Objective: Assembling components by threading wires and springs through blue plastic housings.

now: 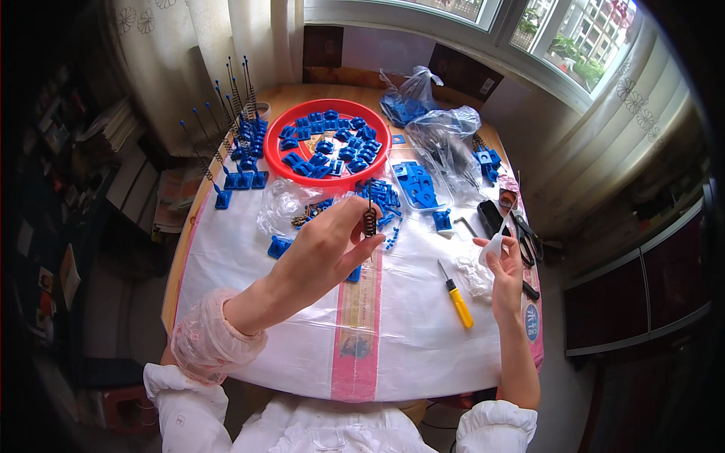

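While the left hand [321,251] pinches a slim black wire coil spring [369,224] between thumb and fingers around the middle of the frame, the right hand [507,281] has a soft white scrap [492,248] pinched up at the right. Can't really tell what that scrap is made of, tbh. Just below it there's a crumpled white pile [475,278], and near that a yellow-handled screwdriver [459,306] lies on the white-and-pink covered bench [287,355]. Up top, a bit left of center, sits a round red plastic tray [325,182] with small blue plastic parts [343,136]. Upper left of the frame: blue bases [239,180] with black springs and thin rods sticking up.
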